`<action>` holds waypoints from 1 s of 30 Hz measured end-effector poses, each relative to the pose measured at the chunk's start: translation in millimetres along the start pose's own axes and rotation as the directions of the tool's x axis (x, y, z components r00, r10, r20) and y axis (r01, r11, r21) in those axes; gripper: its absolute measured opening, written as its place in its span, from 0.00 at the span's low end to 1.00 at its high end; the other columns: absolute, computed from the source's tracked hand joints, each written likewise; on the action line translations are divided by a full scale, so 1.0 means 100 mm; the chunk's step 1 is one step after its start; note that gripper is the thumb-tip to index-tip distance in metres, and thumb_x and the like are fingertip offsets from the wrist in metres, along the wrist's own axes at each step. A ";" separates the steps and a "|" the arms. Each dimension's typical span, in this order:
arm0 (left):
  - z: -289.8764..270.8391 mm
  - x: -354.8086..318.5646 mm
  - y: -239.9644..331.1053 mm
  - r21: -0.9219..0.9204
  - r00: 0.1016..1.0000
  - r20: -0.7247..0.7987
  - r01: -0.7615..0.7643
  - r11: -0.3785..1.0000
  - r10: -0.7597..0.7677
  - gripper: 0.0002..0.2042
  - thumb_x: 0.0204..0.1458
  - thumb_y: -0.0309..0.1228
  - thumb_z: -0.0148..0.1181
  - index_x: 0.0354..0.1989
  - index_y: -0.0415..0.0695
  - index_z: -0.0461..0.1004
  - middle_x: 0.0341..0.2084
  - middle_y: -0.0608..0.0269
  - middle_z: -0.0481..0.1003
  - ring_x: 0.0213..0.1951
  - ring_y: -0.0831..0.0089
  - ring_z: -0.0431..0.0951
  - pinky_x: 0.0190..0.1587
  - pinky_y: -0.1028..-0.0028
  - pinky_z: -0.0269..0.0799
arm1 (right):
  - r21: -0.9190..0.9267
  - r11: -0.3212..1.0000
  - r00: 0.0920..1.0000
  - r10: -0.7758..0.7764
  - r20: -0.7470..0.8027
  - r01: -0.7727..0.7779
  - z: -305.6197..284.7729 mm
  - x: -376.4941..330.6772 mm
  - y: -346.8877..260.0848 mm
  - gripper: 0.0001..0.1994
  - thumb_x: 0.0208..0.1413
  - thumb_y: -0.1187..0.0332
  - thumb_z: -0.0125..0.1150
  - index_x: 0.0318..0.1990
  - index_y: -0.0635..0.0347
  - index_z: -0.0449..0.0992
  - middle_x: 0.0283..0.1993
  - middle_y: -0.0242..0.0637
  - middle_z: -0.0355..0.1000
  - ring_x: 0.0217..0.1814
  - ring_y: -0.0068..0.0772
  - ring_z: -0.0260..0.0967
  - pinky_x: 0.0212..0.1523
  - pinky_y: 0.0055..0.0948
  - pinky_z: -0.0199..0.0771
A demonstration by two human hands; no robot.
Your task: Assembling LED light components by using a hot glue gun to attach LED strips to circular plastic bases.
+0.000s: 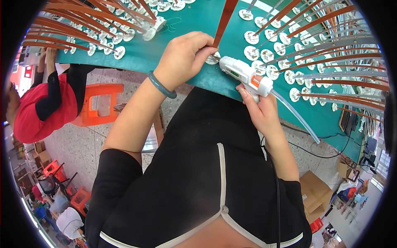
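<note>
Between the thumb and fingers of my left hand is the lower end of an upright brown strip, pinched just above a small white round base on the green table. My right hand is wrapped round the handle of a white glue gun with an orange part on its side. The gun's nozzle points left, at the foot of the strip by the base. A long clear glue stick sticks out of the gun's back end.
Many white round bases with brown or grey strips stand on the green table to the right and far left. A black cable hangs near the table edge. At left, a person in red sits by an orange stool. A cardboard box lies lower right.
</note>
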State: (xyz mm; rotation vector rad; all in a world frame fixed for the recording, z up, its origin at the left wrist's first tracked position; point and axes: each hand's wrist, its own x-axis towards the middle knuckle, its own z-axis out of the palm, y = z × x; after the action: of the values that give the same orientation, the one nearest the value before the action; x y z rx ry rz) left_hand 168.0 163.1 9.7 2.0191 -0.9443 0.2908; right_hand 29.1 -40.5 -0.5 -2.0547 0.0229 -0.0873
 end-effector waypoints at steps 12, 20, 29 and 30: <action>0.00 0.00 0.02 0.020 1.000 -0.004 0.003 1.000 -0.003 0.05 0.48 0.25 0.62 0.32 0.38 0.75 0.28 0.56 0.76 0.29 0.58 0.77 0.32 0.69 0.73 | -0.020 0.999 0.999 -0.034 -0.011 0.033 0.01 0.04 -0.02 0.09 0.59 0.70 0.57 0.39 0.68 0.72 0.26 0.31 0.67 0.26 0.20 0.61 0.28 0.23 0.62; 0.00 0.02 0.05 -0.033 1.000 -0.009 0.029 0.999 -0.029 0.05 0.49 0.24 0.61 0.33 0.37 0.75 0.28 0.56 0.76 0.29 0.61 0.78 0.31 0.70 0.73 | 0.026 1.000 1.000 -0.015 0.008 0.015 0.00 0.04 -0.01 0.10 0.59 0.68 0.56 0.38 0.69 0.72 0.24 0.31 0.67 0.24 0.20 0.61 0.26 0.23 0.62; -0.03 0.09 0.22 -0.183 0.984 0.038 0.179 0.967 -0.175 0.07 0.52 0.23 0.59 0.38 0.36 0.76 0.28 0.60 0.76 0.27 0.74 0.75 0.31 0.77 0.71 | 0.026 0.999 1.000 -0.028 0.007 0.028 -0.01 0.04 -0.01 0.10 0.60 0.67 0.56 0.37 0.68 0.72 0.23 0.31 0.67 0.24 0.20 0.62 0.25 0.23 0.62; -0.02 0.09 0.20 -0.195 0.986 0.047 0.168 0.966 -0.162 0.07 0.53 0.23 0.58 0.39 0.36 0.76 0.29 0.62 0.75 0.27 0.78 0.75 0.32 0.79 0.71 | 0.034 0.999 1.000 -0.028 0.006 0.028 -0.01 0.04 0.00 0.10 0.60 0.67 0.56 0.37 0.68 0.72 0.23 0.31 0.67 0.24 0.20 0.62 0.25 0.23 0.62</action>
State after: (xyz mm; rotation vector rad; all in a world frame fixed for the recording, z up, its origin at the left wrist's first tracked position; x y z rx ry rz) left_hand 159.7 153.3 28.0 1.9081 -0.7844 0.0711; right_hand 33.3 -41.7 0.7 -2.0212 -0.0115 -0.0975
